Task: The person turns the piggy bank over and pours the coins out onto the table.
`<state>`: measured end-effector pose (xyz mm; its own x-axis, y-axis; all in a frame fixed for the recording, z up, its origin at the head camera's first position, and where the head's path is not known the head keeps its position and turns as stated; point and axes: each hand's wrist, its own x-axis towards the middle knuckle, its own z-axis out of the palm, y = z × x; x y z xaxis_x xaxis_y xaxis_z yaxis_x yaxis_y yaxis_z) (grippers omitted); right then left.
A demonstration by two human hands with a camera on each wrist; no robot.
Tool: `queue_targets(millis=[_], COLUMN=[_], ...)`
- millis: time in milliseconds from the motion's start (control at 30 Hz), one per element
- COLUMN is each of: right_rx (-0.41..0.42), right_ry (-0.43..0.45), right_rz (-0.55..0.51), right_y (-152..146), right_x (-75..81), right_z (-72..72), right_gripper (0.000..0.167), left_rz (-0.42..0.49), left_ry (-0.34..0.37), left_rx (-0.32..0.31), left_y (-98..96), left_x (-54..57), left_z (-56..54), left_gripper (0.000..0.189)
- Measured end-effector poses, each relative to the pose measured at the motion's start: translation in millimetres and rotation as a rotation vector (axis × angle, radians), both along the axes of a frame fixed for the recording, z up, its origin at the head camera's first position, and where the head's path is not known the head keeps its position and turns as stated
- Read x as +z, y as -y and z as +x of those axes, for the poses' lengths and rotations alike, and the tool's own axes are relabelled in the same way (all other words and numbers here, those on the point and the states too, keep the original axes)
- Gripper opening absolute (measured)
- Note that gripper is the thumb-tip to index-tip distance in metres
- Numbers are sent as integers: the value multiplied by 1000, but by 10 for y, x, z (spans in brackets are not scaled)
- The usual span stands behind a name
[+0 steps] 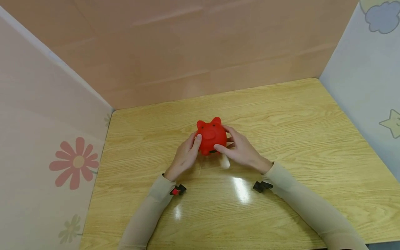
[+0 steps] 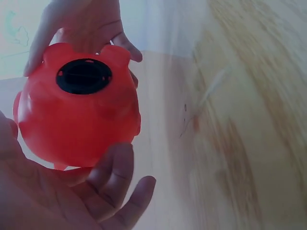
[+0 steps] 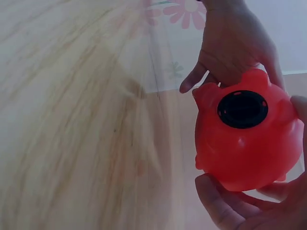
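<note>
A red piggy bank (image 1: 210, 136) is held between both hands above the middle of the table, its snout and eyes facing up toward the head camera. The left hand (image 1: 185, 155) grips its left side, thumb along the front. On the opposite side the right hand (image 1: 243, 148) holds it with curled fingers, its thumb near the lower edge. Both wrist views look at the underside, where a round black plug (image 2: 84, 76) sits between stubby feet. In the right wrist view the piggy bank (image 3: 247, 153) hangs off the tabletop.
The wood-grain table (image 1: 150, 139) stretches out around the hands. A brownish-pink panel (image 1: 200, 52) closes off the back. White side panels with a printed flower (image 1: 78, 162) and a star (image 1: 392, 123) stand at left and right. A small black device (image 1: 262, 186) is strapped at the right wrist.
</note>
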<state>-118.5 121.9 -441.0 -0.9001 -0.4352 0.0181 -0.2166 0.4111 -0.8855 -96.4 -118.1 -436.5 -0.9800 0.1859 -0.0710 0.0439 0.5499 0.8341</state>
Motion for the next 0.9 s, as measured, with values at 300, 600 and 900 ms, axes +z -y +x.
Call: queue_targets(millis=[300,600,900], right_rx=[-52,-39,-6], right_ry=[194,449,466], right_rz=[-157,-258,-221], right_y=[-40,-66,-33], right_x=[56,212,303], right_z=[-31,-55,-72], right_gripper=[62,63,69], left_rz=[49,204,355], left_ry=[-34,-27,59], left_rx=[-27,-87,-139], left_y=[45,73,94], left_x=[-9,2,42], left_z=[-23,-56,-59], left_gripper=[57,73,77])
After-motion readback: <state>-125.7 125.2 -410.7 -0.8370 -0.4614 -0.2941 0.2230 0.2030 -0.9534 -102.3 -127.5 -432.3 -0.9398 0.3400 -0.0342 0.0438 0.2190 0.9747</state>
